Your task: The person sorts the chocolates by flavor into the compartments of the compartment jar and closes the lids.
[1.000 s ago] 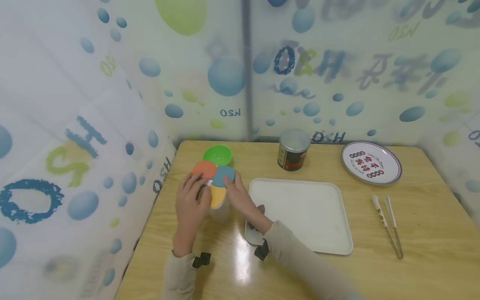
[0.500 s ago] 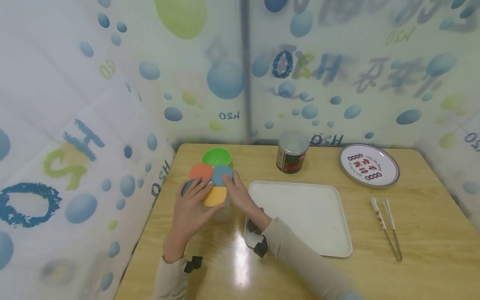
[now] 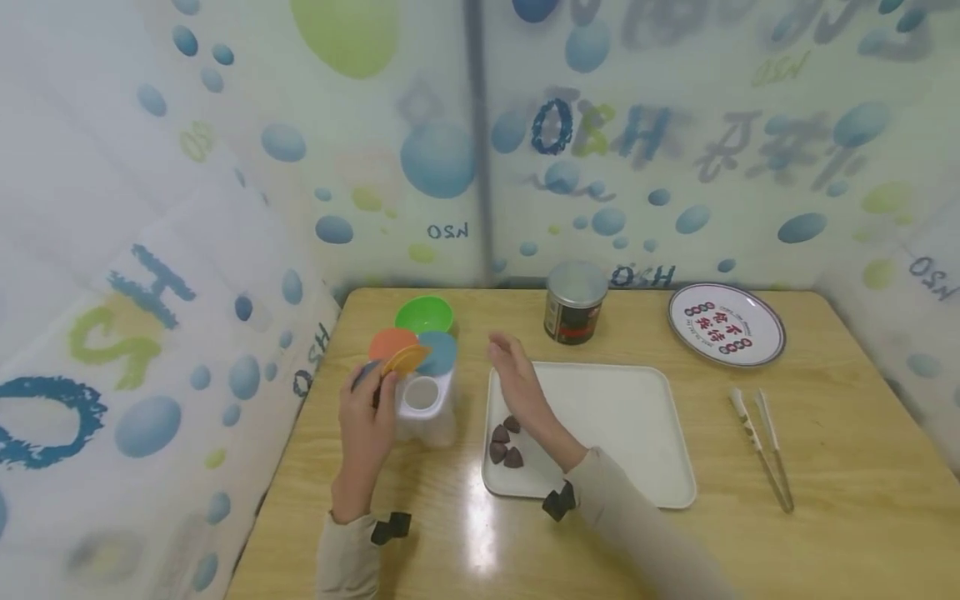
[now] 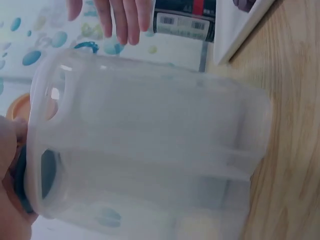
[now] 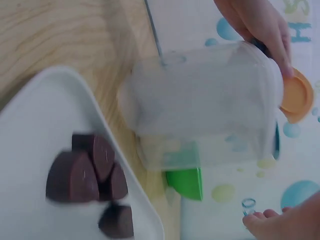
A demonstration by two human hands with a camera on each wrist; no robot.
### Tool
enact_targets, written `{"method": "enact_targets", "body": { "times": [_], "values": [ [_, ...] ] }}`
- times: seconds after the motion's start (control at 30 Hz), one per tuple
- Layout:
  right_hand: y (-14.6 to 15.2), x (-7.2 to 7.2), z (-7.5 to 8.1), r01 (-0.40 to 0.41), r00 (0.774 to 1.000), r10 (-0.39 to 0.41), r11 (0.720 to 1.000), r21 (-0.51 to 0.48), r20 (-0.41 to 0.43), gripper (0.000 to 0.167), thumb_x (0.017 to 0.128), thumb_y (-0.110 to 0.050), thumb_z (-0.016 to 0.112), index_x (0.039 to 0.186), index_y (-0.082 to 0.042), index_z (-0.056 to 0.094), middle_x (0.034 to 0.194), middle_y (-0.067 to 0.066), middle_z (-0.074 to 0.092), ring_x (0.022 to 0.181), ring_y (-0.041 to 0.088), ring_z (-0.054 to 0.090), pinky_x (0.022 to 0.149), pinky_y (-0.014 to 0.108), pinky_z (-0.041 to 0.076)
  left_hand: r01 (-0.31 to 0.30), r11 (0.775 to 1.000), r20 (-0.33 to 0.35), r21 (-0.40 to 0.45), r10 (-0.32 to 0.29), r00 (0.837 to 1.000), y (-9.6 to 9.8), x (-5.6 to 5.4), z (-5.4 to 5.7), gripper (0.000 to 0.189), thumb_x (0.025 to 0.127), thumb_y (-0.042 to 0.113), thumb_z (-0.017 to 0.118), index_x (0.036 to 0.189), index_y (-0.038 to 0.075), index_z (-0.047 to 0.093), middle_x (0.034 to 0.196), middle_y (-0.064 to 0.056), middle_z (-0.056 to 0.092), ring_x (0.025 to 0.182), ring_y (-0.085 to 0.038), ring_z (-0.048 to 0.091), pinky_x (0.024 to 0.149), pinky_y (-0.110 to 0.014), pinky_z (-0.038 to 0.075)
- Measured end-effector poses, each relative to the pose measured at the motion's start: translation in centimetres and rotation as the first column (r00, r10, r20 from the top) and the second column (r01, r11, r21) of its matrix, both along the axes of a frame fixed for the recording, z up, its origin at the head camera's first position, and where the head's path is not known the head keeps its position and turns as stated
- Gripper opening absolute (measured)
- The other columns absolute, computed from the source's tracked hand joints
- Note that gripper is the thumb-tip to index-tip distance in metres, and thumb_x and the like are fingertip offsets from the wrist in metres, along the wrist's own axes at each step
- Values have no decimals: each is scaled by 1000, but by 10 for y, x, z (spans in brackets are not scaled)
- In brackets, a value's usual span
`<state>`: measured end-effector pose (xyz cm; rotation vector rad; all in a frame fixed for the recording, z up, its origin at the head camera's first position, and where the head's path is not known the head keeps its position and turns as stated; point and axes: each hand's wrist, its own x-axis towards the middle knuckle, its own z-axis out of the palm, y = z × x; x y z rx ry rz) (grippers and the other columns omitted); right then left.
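Note:
A translucent storage container (image 3: 442, 425) with several coloured lids stands on the table at left. Its yellow-orange lid (image 3: 405, 359) is tipped up, and a round opening shows below it. My left hand (image 3: 367, 425) pinches that lid by its edge, beside the dark blue lid (image 4: 21, 175). The orange-red lid (image 3: 390, 342) and the blue lid (image 3: 438, 353) lie flat on top. My right hand (image 3: 525, 392) is held above the white tray (image 3: 607, 433), fingers straight and holding nothing. Several dark brown chocolate-like pieces (image 3: 501, 435) lie at the tray's left side.
Behind the container sits a green bowl (image 3: 424, 315). A tin can (image 3: 574, 304) with a silvery lid stands at the back. To the right are a printed white plate (image 3: 726, 325) and metal tongs (image 3: 765, 454) with white tips. Patterned walls border the table.
The yellow-orange lid has been lifted from its opening by my left hand. My right hand has left the blue lid and moved right over the tray, uncovering the brown pieces.

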<state>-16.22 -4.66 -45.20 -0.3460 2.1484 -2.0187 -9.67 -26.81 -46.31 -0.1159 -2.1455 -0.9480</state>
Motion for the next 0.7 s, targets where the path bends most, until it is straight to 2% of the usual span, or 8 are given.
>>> {"method": "enact_targets", "body": {
  "times": [0.07, 0.2, 0.33, 0.47, 0.57, 0.63, 0.7],
  "values": [
    [16, -1, 3, 13, 1000, -13, 1000, 11, 1, 55, 106, -43, 40, 149, -9, 38, 153, 13, 43, 144, 29, 40, 118, 48, 31, -40, 999, -19, 34, 41, 999, 2, -2, -1, 16, 97, 3, 61, 108, -4, 68, 96, -21, 73, 95, -36, 67, 111, -58, 33],
    [53, -1, 3, 86, 996, -86, 995, 49, 7, 47, 106, -33, 47, 144, -7, 45, 147, 14, 50, 139, 27, 46, 116, 46, 36, -97, 993, -57, 74, 101, 993, 8, -6, -1, 13, 94, 2, 65, 103, -6, 68, 87, -22, 72, 84, -37, 66, 111, -56, 35],
    [98, 3, -5, 211, 977, -215, 970, 119, 18, 39, 105, -28, 50, 136, -5, 53, 138, 14, 58, 129, 26, 55, 109, 39, 44, -109, 991, -48, 81, 113, 992, 9, -6, -2, 14, 94, 3, 66, 104, -7, 68, 92, -24, 72, 88, -39, 67, 114, -53, 34],
    [149, 8, -13, 314, 944, -329, 923, 221, 32, 41, 106, -33, 48, 135, -5, 54, 137, 14, 59, 121, 21, 57, 102, 29, 46, -109, 991, -43, 78, 113, 993, 9, -5, -3, 14, 94, 4, 65, 103, -6, 68, 93, -23, 72, 90, -38, 67, 114, -51, 33],
    [188, 10, -18, 354, 924, -381, 881, 316, 28, 47, 106, -39, 44, 139, -6, 51, 140, 13, 56, 112, 6, 57, 97, 21, 45, -121, 990, -56, 79, 125, 991, 10, -6, -5, 14, 94, 4, 66, 104, -7, 68, 94, -24, 73, 91, -39, 67, 114, -51, 34],
    [212, 12, -22, 382, 910, -414, 847, 368, 7, 50, 106, -40, 43, 141, -5, 49, 142, 15, 55, 109, 3, 55, 96, 20, 45, -129, 988, -67, 79, 135, 989, 10, -7, -6, 14, 93, 3, 66, 104, -7, 68, 95, -24, 73, 91, -39, 67, 114, -51, 34],
    [236, 15, -26, 403, 898, -440, 815, 416, -7, 54, 106, -42, 41, 145, -5, 45, 145, 17, 51, 115, 8, 54, 100, 26, 45, -134, 988, -77, 78, 140, 987, 10, -7, -7, 15, 93, 2, 66, 104, -7, 69, 95, -24, 73, 90, -39, 67, 114, -51, 35]
  ]
}}
